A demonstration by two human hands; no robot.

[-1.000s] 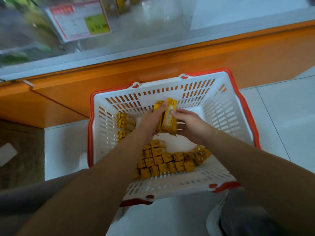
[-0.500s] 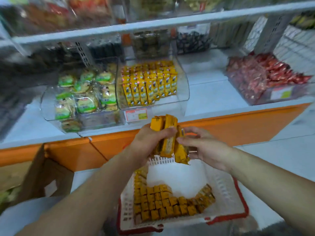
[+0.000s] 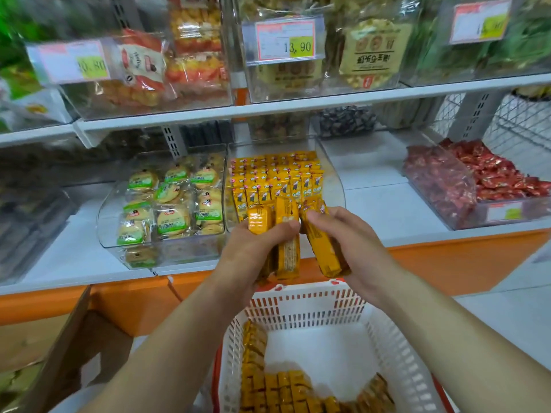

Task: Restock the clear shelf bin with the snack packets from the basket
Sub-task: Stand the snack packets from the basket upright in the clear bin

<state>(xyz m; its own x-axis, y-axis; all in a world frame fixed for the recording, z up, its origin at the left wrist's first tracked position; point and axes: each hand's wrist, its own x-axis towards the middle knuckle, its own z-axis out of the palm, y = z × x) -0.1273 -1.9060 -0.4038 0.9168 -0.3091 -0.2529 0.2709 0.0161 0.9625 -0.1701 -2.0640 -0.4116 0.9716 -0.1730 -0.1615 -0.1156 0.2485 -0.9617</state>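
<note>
1. I see the shelving unit [image 3: 387,210] filling the upper two thirds of the frame: white shelf boards over an orange base panel.
2. The white slotted basket [image 3: 301,308], trimmed in red, sits at lower centre, below the shelf edge. Yellow snack packets [image 3: 277,389] lie along its left wall and near side; the middle of its floor is bare.
3. A brown cardboard box [image 3: 74,347] stands at lower left, beside the basket.
4. The clear shelf bin [image 3: 332,180] sits at frame centre on the lower shelf board. Rows of upright yellow packets [image 3: 277,177] fill its rear and middle.
5. A second clear bin [image 3: 110,204], just left of it, holds round biscuits in green-labelled wrappers.
6. A third bin [image 3: 489,216], at centre right and well apart, holds red-wrapped sweets.
7. Left hand [image 3: 253,254]: fingers curled round a bundle of packets [image 3: 286,251] held upright, just in front of the clear shelf bin's front edge.
8. Right hand [image 3: 354,242]: thumb and fingers grip a tilted packet [image 3: 323,251], which touches the left hand's bundle.
9. A price tag [image 3: 286,40] reading 13.90 hangs at upper centre.
</note>
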